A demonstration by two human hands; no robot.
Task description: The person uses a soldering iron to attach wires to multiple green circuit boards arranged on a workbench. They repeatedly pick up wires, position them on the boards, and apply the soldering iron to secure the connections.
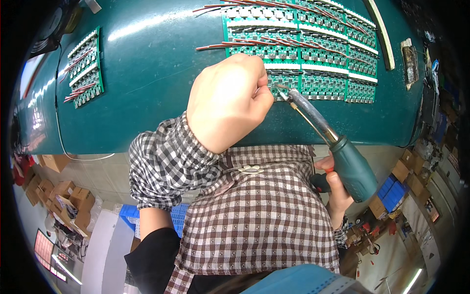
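Note:
My right hand [338,193] is wrapped round the dark green handle of a soldering gun [354,169]. A metal barrel and a thin brass-coloured tube run from the handle up to the left, ending over the near row of a large panel of green circuit boards [323,88]. My left hand [226,100] is closed in a pinch beside the tip, over the panel's near left corner. What its fingers hold, if anything, is hidden. Red and dark wires [235,45] lie in bunches across the panel's farther rows.
A smaller strip of circuit boards [87,68] with red wires lies at the left of the green table [152,73]. A pale bar [381,34] and a worn block [409,63] lie at the right. A white cable [58,115] hangs over the table's left front edge.

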